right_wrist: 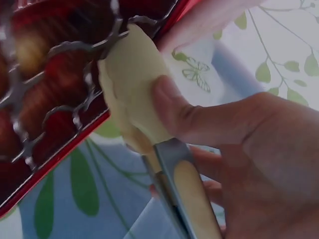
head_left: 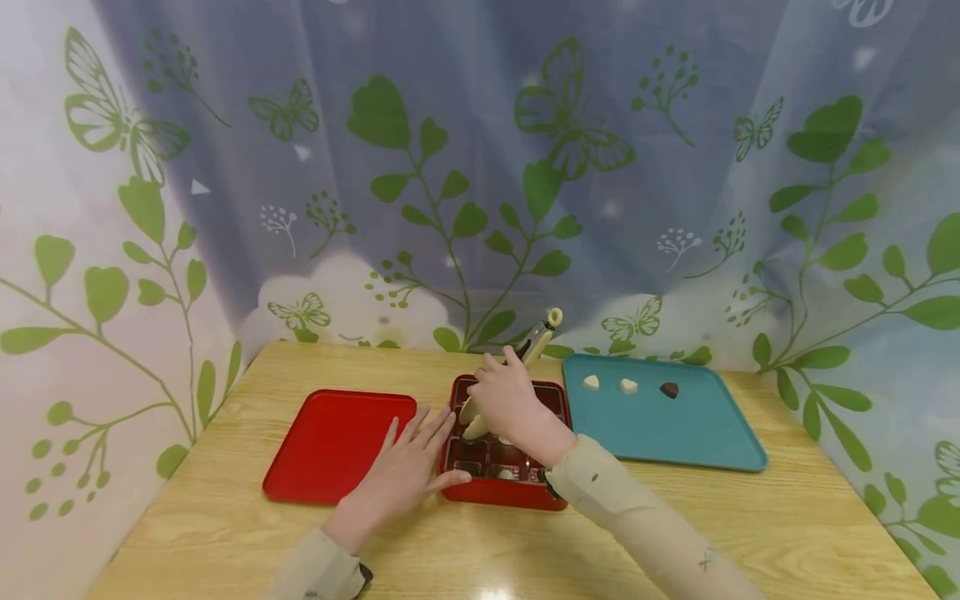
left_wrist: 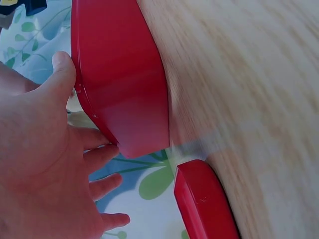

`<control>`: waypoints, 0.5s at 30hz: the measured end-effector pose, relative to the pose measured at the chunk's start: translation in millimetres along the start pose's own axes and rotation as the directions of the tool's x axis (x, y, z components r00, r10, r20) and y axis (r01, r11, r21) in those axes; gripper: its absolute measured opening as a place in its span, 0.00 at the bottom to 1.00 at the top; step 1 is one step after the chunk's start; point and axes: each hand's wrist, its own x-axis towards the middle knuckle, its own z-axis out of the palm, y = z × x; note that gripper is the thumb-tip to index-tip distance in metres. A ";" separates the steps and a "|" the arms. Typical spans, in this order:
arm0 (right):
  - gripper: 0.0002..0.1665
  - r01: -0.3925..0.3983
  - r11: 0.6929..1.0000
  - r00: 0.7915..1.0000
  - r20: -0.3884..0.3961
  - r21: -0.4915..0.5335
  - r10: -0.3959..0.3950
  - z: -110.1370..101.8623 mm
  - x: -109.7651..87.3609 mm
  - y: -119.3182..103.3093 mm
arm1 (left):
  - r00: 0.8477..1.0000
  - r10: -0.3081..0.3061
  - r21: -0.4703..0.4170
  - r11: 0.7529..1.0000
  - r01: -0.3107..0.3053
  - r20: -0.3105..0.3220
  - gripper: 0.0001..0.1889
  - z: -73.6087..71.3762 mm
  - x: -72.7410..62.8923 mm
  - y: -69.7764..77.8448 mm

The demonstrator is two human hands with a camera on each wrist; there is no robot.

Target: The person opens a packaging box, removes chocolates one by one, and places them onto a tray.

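A red box [head_left: 502,493] with a dark compartment insert [right_wrist: 75,47] stands at the table's middle; a few small pieces show in its compartments. My left hand [head_left: 401,467] touches its left side with extended fingers; in the left wrist view the thumb lies at the rim of the box [left_wrist: 119,74]. My right hand [head_left: 513,398] grips cream-tipped metal tongs [head_left: 538,340] above the box, thumb pressing near one tip. In the right wrist view the tongs' tips [right_wrist: 137,74] reach into a compartment at the box edge. Whether anything is between them is hidden.
A flat red lid [head_left: 337,446] lies left of the box. To the right a teal tray [head_left: 667,433] carries a white piece [head_left: 592,382], another white piece [head_left: 628,386] and a dark brown piece [head_left: 670,390]. A patterned curtain [head_left: 480,167] hangs behind the wooden table [head_left: 480,550].
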 end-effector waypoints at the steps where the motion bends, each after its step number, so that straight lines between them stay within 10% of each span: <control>1: 0.24 0.000 1.000 1.000 0.025 -0.010 0.000 -1.3 2.6 -3.2 | 1.000 -0.004 -0.002 1.000 0.004 0.000 0.46 0.2 0.3 -0.1; 8: 0.18 -0.013 0.999 0.998 0.062 -0.036 0.015 1.4 10.8 -17.4 | 1.000 -0.011 0.026 1.000 0.011 0.008 0.46 3.1 2.0 -0.5; 15: 0.18 0.003 0.999 0.995 -0.098 0.032 0.000 10.7 -2.0 -7.1 | 1.000 -0.021 0.006 1.000 0.021 0.013 0.45 -0.1 2.0 1.8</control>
